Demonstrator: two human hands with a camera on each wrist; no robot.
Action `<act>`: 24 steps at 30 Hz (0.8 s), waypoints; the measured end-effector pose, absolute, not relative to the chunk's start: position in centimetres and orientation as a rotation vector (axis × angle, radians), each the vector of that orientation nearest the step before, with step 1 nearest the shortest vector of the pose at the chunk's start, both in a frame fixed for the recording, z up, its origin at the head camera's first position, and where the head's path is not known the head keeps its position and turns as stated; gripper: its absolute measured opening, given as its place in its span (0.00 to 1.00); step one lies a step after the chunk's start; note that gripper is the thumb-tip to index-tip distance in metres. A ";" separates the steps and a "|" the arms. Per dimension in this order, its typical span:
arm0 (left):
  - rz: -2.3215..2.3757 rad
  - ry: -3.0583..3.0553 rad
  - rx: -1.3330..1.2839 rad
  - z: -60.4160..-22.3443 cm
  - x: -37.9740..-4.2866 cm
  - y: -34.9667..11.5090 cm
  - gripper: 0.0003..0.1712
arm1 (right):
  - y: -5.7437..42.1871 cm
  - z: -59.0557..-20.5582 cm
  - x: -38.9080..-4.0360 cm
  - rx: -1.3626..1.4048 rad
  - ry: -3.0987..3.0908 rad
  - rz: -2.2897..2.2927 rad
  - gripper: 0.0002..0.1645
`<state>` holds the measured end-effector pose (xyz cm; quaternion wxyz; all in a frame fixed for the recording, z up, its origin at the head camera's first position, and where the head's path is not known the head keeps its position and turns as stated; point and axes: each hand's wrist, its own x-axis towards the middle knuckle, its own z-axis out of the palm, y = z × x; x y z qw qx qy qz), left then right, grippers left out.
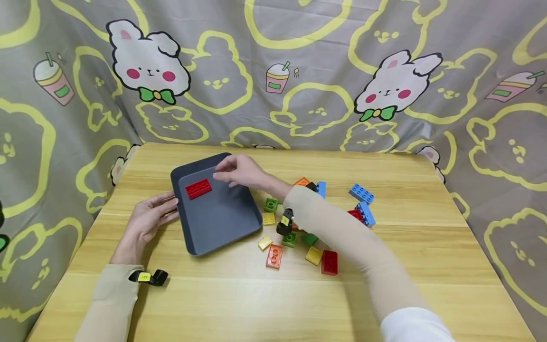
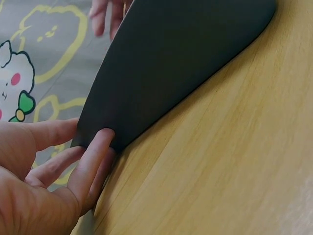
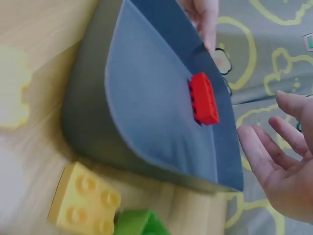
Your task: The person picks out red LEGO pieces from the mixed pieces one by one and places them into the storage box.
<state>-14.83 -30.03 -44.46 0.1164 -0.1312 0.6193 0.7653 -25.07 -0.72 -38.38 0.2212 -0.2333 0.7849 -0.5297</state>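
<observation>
One red brick (image 1: 198, 188) is sitting in the dark grey tray (image 1: 218, 218), over by the left wall; it lies near the right hand (image 1: 241, 172) but doesn't touch it. We've got that hand hanging over the back part of the tray, fingers spread and a bit bent; from the right wrist view we can see a clear gap between the thumb and the rest. Left hand (image 1: 149, 216) is at the tray's left side; its fingers are fairly straight, a little apart, tips touching the outer wall.

To the right of the tray we see loose bricks on the desk (image 1: 278, 308); a yellow brick (image 1: 268, 218) is just beside the tray's right edge, with a green brick (image 1: 271, 204) behind it; nearer us we spot an orange brick (image 1: 274, 256) and a dark red block (image 1: 329, 262); farther right there's a blue brick (image 1: 361, 193); the right forearm hides part of the pile, so we can't give a full count. Both wrists carry a small black camera, both sleeves are beige; behind it all we get a grey curtain (image 1: 231, 28) with bunnies and yellow outlines.
</observation>
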 end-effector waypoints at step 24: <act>2.225 1.824 -0.400 -44.3 -14.8 -30.0 0.29 | 15.9 -35.3 -24.0 -0.581 2.260 -1.574 0.21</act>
